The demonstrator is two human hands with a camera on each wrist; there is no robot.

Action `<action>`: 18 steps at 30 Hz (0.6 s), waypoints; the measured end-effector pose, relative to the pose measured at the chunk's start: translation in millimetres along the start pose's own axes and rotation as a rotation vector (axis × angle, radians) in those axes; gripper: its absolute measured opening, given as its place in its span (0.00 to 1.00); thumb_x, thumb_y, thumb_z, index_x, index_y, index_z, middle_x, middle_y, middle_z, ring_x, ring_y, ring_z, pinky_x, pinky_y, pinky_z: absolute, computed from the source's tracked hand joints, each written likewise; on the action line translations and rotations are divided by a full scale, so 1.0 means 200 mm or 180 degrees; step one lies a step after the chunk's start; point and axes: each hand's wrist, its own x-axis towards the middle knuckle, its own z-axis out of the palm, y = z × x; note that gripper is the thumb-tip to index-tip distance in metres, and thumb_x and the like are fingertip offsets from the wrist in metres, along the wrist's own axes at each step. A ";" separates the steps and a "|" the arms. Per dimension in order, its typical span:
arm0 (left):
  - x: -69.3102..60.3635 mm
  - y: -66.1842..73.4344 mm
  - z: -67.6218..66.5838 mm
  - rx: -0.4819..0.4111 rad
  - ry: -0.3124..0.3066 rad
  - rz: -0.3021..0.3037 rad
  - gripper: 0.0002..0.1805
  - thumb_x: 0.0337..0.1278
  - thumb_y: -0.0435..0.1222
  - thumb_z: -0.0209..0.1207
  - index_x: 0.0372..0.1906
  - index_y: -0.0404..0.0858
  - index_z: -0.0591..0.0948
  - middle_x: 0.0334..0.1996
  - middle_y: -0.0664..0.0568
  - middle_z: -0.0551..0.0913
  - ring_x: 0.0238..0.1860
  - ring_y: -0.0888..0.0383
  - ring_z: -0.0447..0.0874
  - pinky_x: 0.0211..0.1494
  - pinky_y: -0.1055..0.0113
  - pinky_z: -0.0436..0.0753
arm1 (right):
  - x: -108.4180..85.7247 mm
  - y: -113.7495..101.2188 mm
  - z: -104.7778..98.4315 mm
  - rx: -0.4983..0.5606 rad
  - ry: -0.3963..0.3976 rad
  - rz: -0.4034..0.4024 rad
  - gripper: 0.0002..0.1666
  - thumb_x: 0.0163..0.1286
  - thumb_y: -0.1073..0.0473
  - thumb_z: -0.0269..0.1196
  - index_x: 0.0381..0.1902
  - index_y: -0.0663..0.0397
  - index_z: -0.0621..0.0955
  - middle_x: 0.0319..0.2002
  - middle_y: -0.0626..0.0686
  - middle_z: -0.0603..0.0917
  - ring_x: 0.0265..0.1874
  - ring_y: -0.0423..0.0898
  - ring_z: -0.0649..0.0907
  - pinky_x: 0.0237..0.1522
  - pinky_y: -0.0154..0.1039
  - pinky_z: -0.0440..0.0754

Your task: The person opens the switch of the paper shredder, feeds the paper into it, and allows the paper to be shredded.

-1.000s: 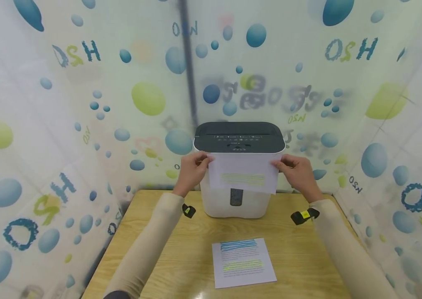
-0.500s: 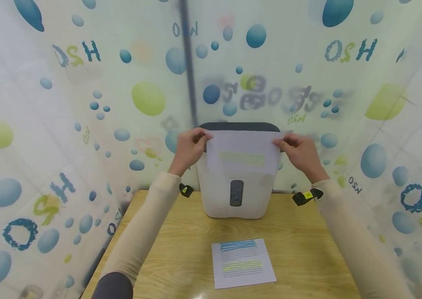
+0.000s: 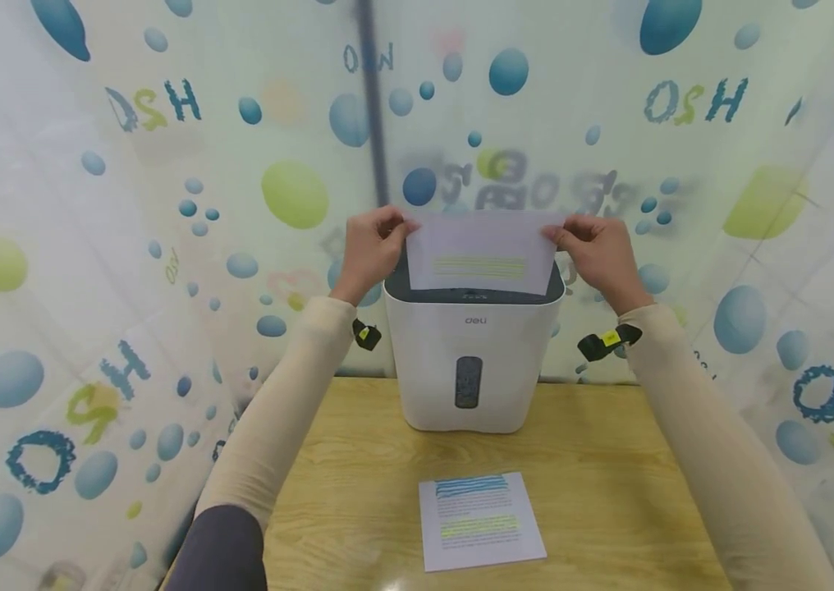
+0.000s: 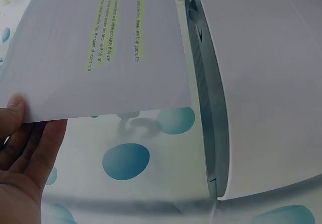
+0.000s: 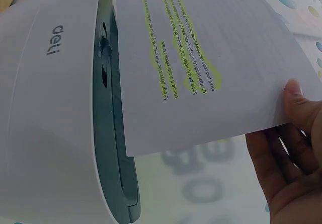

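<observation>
A white sheet of paper (image 3: 478, 246) with yellow-highlighted lines hangs upright over the dark top of a white paper shredder (image 3: 424, 353). My left hand (image 3: 373, 250) pinches its upper left corner between thumb and fingers. At the opposite upper corner, my right hand (image 3: 598, 256) pinches it the same way. Both wrist views show the sheet's lower edge close beside the shredder's dark lid (image 4: 214, 103), with a narrow gap at the corner in the left wrist view. The feed slot is hidden behind the sheet in the head view.
Several papers, it seems, lie as a thin stack (image 3: 483, 525) on the wooden table (image 3: 343, 509), the top one highlighted in blue and yellow. Behind the shredder hangs a patterned curtain (image 3: 240, 164), which also runs along both sides.
Both hands have raised the sheet from in front of the shredder's body to above its lid. The shredder's front has come into view; the stack on the table has stayed put.
</observation>
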 end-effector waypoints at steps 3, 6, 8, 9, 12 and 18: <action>0.04 0.00 0.00 0.0009 -0.0040 0.0032 0.07 0.66 0.33 0.65 0.32 0.35 0.88 0.26 0.42 0.89 0.25 0.53 0.83 0.32 0.72 0.75 | 0.04 -0.02 -0.01 0.0004 -0.0007 0.0088 0.23 0.68 0.40 0.69 0.40 0.55 0.88 0.30 0.33 0.87 0.40 0.37 0.83 0.45 0.33 0.78; 0.08 0.00 0.00 0.0046 -0.0094 0.0013 0.07 0.69 0.32 0.63 0.35 0.35 0.89 0.28 0.43 0.89 0.26 0.54 0.82 0.32 0.72 0.76 | 0.08 -0.04 -0.01 0.0037 -0.0027 0.0126 0.22 0.69 0.40 0.68 0.41 0.54 0.89 0.32 0.34 0.87 0.41 0.36 0.83 0.49 0.35 0.79; 0.10 0.00 0.00 0.0078 -0.0121 -0.0013 0.08 0.70 0.32 0.61 0.36 0.35 0.89 0.28 0.43 0.89 0.25 0.56 0.79 0.32 0.71 0.74 | 0.11 -0.04 -0.01 0.0072 -0.0041 0.0159 0.21 0.69 0.41 0.68 0.43 0.53 0.89 0.33 0.35 0.88 0.41 0.36 0.83 0.51 0.37 0.79; 0.10 -0.01 0.00 0.0087 -0.0133 -0.0023 0.08 0.70 0.32 0.61 0.36 0.35 0.89 0.29 0.43 0.89 0.25 0.56 0.79 0.32 0.71 0.74 | 0.12 -0.04 -0.01 0.0083 -0.0052 0.0182 0.21 0.69 0.41 0.68 0.44 0.52 0.89 0.34 0.35 0.88 0.41 0.37 0.84 0.52 0.38 0.78; 0.13 -0.02 0.00 0.0092 -0.0155 -0.0021 0.08 0.71 0.32 0.60 0.37 0.35 0.89 0.30 0.43 0.89 0.26 0.56 0.79 0.33 0.71 0.74 | 0.15 -0.03 0.01 0.0125 -0.0084 0.0271 0.21 0.68 0.41 0.69 0.46 0.50 0.90 0.35 0.36 0.88 0.43 0.37 0.84 0.56 0.41 0.77; 0.17 -0.08 0.03 0.0070 -0.0220 -0.0053 0.09 0.73 0.32 0.59 0.39 0.35 0.88 0.34 0.42 0.90 0.33 0.48 0.85 0.37 0.69 0.77 | 0.21 0.00 0.03 0.0076 -0.0088 0.0280 0.22 0.69 0.40 0.68 0.45 0.51 0.89 0.38 0.41 0.89 0.45 0.40 0.84 0.57 0.43 0.76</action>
